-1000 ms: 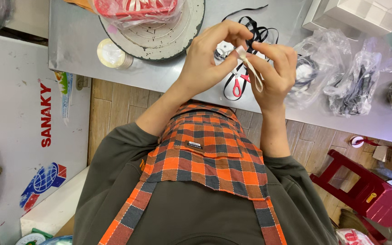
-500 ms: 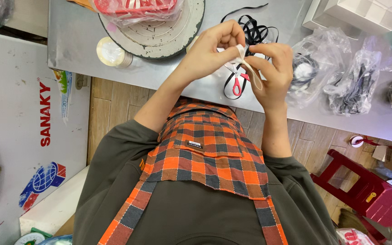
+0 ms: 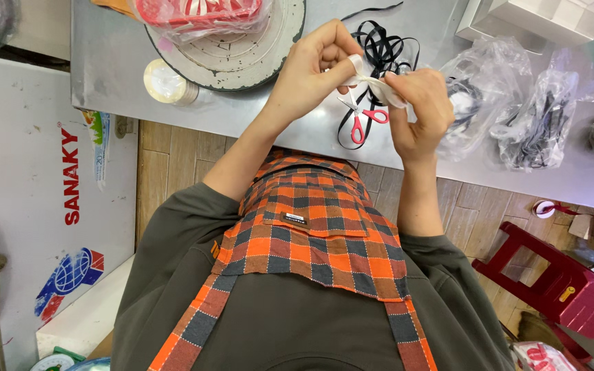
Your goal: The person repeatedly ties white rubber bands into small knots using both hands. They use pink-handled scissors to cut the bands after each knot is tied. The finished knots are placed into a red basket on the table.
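Both hands [image 3: 317, 72] pinching white ribbon [image 3: 374, 84]

Top: a dark olive-grey long-sleeved garment covered the shoulders and upper arms.
Sleeves: both were pushed up above the elbows, leaving the forearms bare.
Apron: an orange, red and grey plaid bib [image 3: 311, 230] lay over the chest.
Straps: two plaid bands of the same check ran from the bib down past the shoulders.
Label: a small dark rectangular tag [image 3: 295, 219] was sewn on the bib.
Left hand [image 3: 311, 72]: bare, no glove or ring visible.
Right hand [image 3: 421, 110]: bare, likewise.
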